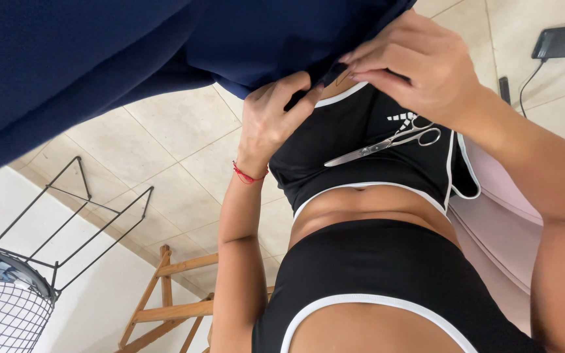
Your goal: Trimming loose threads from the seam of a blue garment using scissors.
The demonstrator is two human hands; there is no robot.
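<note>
Tiled floor (165, 140) behind — left hand (271, 121) and right hand (413, 65) both pinch navy fabric's (99, 59) edge, fingers closed on it.

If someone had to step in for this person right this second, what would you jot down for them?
Left hand: pinching the edge of the navy cloth, thumb and fingers closed on it.
Right hand: gripping the same edge just beside the left, fingers curled over it.
Cloth: held up close to the camera, hanging across the top of the view.
Scissors: lying closed on the lap, on the black shorts, untouched.
Done: cloth edge gathered between both hands.
Left: no cut shows near the hands; scissors not yet picked up.
</note>
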